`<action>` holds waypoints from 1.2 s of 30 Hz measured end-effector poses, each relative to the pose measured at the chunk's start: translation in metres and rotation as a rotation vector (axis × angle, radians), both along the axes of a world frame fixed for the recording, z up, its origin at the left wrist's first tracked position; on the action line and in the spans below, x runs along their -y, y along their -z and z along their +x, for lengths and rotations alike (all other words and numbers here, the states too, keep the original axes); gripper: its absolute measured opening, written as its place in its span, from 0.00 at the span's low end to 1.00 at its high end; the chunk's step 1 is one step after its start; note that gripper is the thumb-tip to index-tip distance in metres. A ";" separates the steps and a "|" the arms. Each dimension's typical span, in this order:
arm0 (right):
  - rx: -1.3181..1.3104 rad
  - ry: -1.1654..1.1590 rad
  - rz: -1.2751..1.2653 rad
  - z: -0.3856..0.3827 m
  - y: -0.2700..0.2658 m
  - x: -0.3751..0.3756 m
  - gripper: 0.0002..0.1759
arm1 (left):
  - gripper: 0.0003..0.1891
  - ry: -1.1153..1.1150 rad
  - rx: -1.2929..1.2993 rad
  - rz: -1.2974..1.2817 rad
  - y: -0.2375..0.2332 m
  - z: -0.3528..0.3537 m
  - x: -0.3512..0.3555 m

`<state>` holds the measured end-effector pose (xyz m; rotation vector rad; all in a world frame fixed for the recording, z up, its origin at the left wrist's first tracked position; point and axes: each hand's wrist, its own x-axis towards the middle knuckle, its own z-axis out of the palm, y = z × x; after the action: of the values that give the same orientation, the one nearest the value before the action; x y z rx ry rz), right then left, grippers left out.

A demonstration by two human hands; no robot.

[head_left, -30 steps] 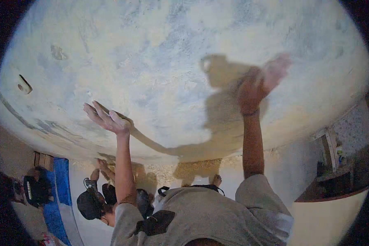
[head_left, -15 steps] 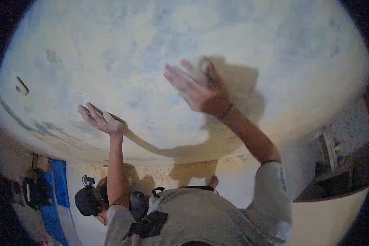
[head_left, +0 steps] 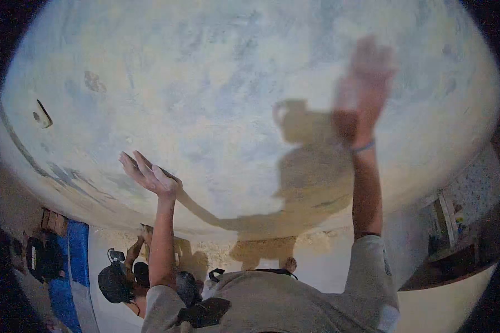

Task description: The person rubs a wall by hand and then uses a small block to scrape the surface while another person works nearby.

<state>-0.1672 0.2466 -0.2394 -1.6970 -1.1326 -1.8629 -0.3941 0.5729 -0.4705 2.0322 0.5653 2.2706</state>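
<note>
- Two bare arms rise from the person's grey shirt [head_left: 272, 299], nearest the camera, and both reach the wall [head_left: 205, 83], a patchy plastered face that fills the view ahead.
- One co-worker [head_left: 116, 280] crouches low on the left, close beside the person, with a hand [head_left: 144, 233] lifted to the wall's bottom edge. Anything loosened higher up would probably drop on this co-worker. A sideways step could also bump them, since the two stand so near.
- Some rubble [head_left: 316, 241] lies along the foot of the wall, just beyond the person's foot [head_left: 289, 261]. With the gaze held high, a shuffle forward could turn an ankle on it.
- The left hand [head_left: 150, 175] is spread wide, fingers bent back, palm pressed to the lower middle of the wall and holding nothing.
- The right hand [head_left: 366, 77] is higher, toward the wall's upper right, and blurred. Its fingers are stretched out long with nothing seen gripped, though the blur hides detail. The arm is at full reach, so a palm sliding on dusty plaster could tip the person's balance, and rough patches could scrape skin.
- A small fitting [head_left: 40, 115] sits near the wall's left edge, well apart from both hands.
</note>
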 end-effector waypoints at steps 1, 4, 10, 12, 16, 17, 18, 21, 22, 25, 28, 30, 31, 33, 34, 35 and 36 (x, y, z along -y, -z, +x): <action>0.021 -0.121 0.197 0.020 -0.021 0.013 0.28 | 0.29 -0.005 -0.008 0.001 0.003 0.000 -0.003; -0.074 0.033 0.443 0.040 -0.053 0.019 0.26 | 0.29 0.063 0.069 -0.026 0.010 0.006 -0.003; 0.111 -0.102 -0.653 -0.066 -0.005 -0.085 0.30 | 0.29 0.055 0.062 -0.039 0.015 0.007 -0.006; 0.195 -0.107 -0.734 -0.059 -0.028 -0.082 0.30 | 0.29 0.064 0.083 -0.033 0.014 0.011 -0.006; 0.137 0.210 0.006 -0.030 -0.098 -0.084 0.32 | 0.29 0.083 -0.071 -0.089 0.024 -0.003 -0.010; 0.152 0.240 0.096 -0.031 -0.104 -0.088 0.31 | 0.29 0.074 -0.077 -0.074 0.020 -0.003 -0.006; -0.010 0.335 -0.094 -0.049 -0.091 -0.087 0.31 | 0.29 0.065 -0.079 -0.058 0.015 -0.004 -0.004; 0.224 -0.228 -0.508 -0.083 -0.029 -0.108 0.27 | 0.29 0.036 0.008 -0.027 0.003 0.000 0.003; 0.226 -0.239 -0.555 -0.083 -0.028 -0.103 0.26 | 0.29 0.025 0.026 -0.019 0.000 -0.002 0.008; 0.146 -0.061 -0.550 -0.064 -0.045 -0.078 0.22 | 0.29 -0.016 0.009 0.002 -0.004 -0.006 0.009; 0.001 -0.058 0.056 -0.027 -0.062 -0.029 0.18 | 0.29 -0.010 0.031 0.006 -0.012 -0.005 0.016; 0.107 -0.030 0.359 -0.007 -0.044 -0.005 0.21 | 0.29 0.024 0.010 -0.031 -0.020 -0.012 0.028; 0.049 -0.030 0.282 0.004 -0.010 -0.007 0.25 | 0.28 0.007 -0.033 -0.035 -0.025 -0.015 0.030; -0.072 -0.031 0.132 0.028 0.058 -0.012 0.32 | 0.28 0.016 -0.054 -0.029 -0.028 -0.014 0.031; -0.142 0.018 0.107 0.029 0.086 -0.003 0.32 | 0.28 0.047 -0.031 -0.021 -0.028 -0.011 0.031; -0.214 0.074 0.080 0.023 0.112 0.009 0.32 | 0.28 0.087 -0.009 -0.017 -0.027 -0.009 0.032; -0.280 0.130 0.053 0.014 0.131 0.021 0.32 | 0.28 0.070 -0.052 0.001 -0.028 -0.010 0.035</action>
<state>-0.1536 0.2253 -0.3709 -1.9663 -0.8739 -1.6441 -0.4043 0.5380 -0.4423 2.0828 0.4881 2.1859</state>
